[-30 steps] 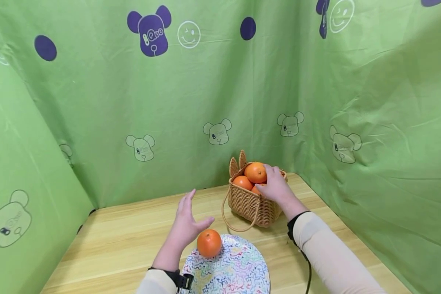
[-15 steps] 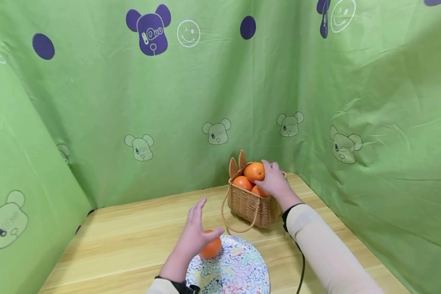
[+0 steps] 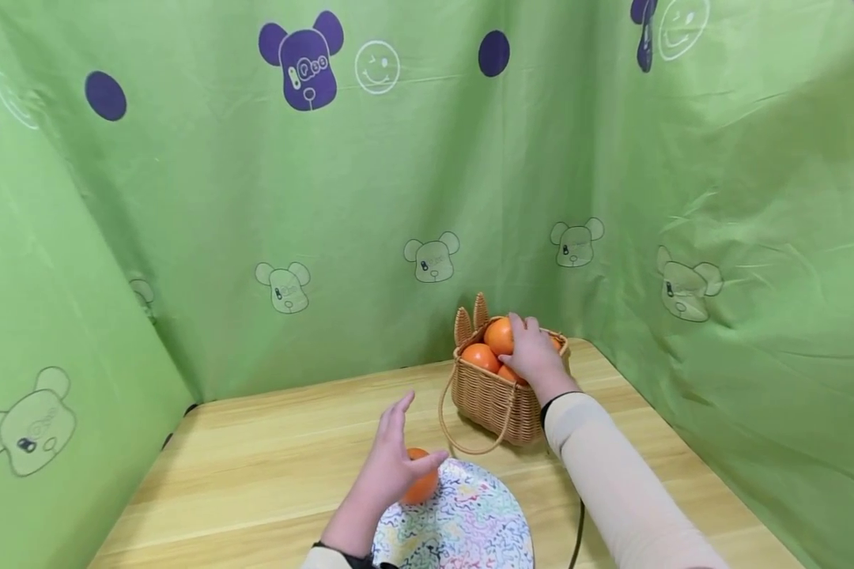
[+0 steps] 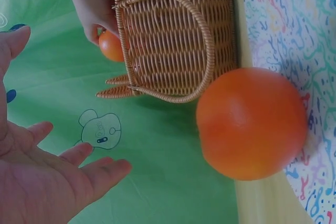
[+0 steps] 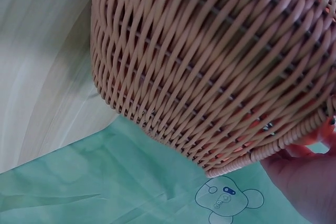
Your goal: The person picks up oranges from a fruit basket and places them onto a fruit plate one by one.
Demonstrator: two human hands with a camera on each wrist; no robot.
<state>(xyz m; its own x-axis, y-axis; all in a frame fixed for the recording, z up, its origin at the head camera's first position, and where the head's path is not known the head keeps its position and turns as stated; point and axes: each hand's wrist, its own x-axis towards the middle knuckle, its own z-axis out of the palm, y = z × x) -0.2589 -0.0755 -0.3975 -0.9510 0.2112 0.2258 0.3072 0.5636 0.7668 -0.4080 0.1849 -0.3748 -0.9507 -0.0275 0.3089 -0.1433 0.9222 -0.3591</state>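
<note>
A wicker basket (image 3: 487,405) with two rabbit-ear points holds several oranges. My right hand (image 3: 535,357) reaches over its rim and grips the topmost orange (image 3: 498,337), fingers on its far side and thumb near its underside. On the edge of a round patterned plate (image 3: 480,518) sits another orange (image 4: 252,124). My left hand (image 3: 387,472) hovers just left of that fruit, fingers spread and holding nothing, partly hiding it in the head view. In the left wrist view, the open palm (image 4: 39,182) faces the plate's orange with a gap between.
The basket's looped handle (image 3: 470,452) hangs down its front toward the plate. Green printed cloth (image 3: 370,182) walls in the wooden table (image 3: 277,450) at the back and both sides. A dark cable (image 3: 578,537) runs below the right sleeve.
My left hand has moved right and slightly down, closer to the orange on the plate. The right hand has shifted slightly over the top orange, which stays in the basket.
</note>
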